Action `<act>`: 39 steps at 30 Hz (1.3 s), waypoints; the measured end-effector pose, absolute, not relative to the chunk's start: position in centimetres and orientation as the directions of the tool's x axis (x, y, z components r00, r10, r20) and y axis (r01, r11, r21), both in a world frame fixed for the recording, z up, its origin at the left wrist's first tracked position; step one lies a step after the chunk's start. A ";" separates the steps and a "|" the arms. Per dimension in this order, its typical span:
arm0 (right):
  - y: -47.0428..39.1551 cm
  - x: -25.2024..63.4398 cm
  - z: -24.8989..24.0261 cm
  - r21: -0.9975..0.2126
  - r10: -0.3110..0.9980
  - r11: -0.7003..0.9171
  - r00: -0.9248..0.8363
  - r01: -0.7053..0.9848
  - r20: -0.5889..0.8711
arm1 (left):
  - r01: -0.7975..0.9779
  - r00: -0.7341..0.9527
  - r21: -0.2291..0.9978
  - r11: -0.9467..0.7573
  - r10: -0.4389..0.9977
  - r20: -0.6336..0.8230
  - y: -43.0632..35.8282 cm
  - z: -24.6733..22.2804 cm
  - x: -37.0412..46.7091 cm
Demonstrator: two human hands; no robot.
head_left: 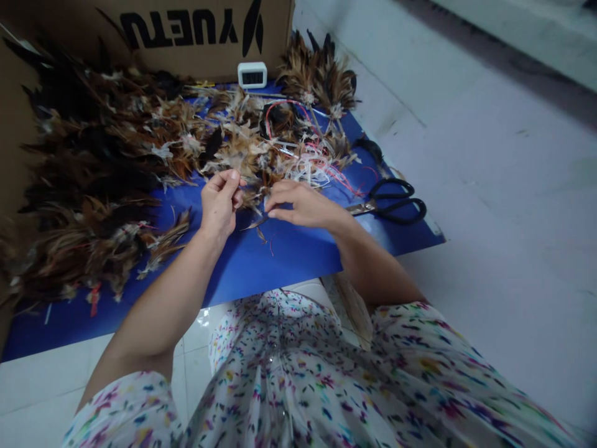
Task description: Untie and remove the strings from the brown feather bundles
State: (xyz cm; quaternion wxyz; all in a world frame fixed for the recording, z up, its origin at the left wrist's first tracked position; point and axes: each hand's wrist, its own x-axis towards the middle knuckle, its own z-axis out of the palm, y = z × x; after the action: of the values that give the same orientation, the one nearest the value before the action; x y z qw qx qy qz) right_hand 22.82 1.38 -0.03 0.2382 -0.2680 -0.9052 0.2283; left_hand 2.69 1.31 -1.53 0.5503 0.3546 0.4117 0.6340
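Observation:
My left hand (221, 202) is closed in a pinch above the blue surface, its fingertips at the edge of the brown feathers (240, 149); what it pinches is too small to make out. To its right, my right hand (298, 204) has thumb and forefinger brought close around a thin dark feather (258, 223), which points left over the blue sheet (275, 261). Right of that hand lie scissors (396, 202) with black handles. White and pink strings (312, 167) lie tangled just beyond my right hand.
Heaped feather bunches (107, 180) cover the left side. A cardboard box (205, 37) stands at the back, with a small white digital clock (252, 75) before it. Another feather bunch (319, 74) lies at the back right, beside a pale wall (489, 162).

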 end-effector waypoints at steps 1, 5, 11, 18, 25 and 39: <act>1.2 22.2 -0.3 -0.522 0.567 0.775 -0.756 0.356 0.327 | -0.408 -0.143 0.911 -0.056 0.990 -0.003 1.3 -1.5 2.7; 0.7 20.7 -1.2 -0.406 0.515 0.830 -0.806 0.383 0.293 | -0.420 -0.152 0.906 -0.057 0.988 -0.008 1.3 -1.4 2.9; 0.6 20.2 -1.6 -0.337 0.526 0.833 -0.817 0.438 0.238 | -0.413 -0.164 0.910 -0.047 0.986 -0.024 1.2 -1.2 3.1; 1.6 21.9 -0.5 -0.595 0.660 0.720 -0.616 0.357 0.429 | -0.411 -0.150 0.910 -0.058 0.989 -0.005 1.2 -1.3 3.0; 1.7 22.6 0.4 -0.816 0.823 0.469 -0.501 0.338 0.266 | -0.393 -0.076 0.916 -0.082 0.996 0.056 1.1 -1.6 3.0; 1.7 22.4 0.6 -0.917 0.887 0.287 -0.439 0.275 0.146 | -0.267 -0.013 0.959 -0.096 0.995 0.096 0.8 -1.6 3.3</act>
State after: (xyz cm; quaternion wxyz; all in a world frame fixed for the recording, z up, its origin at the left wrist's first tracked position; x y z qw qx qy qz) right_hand 22.37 1.72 0.64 0.3457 -0.4014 -0.7238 0.4421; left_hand 3.32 0.79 -1.58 0.5382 0.4515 0.4031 0.5865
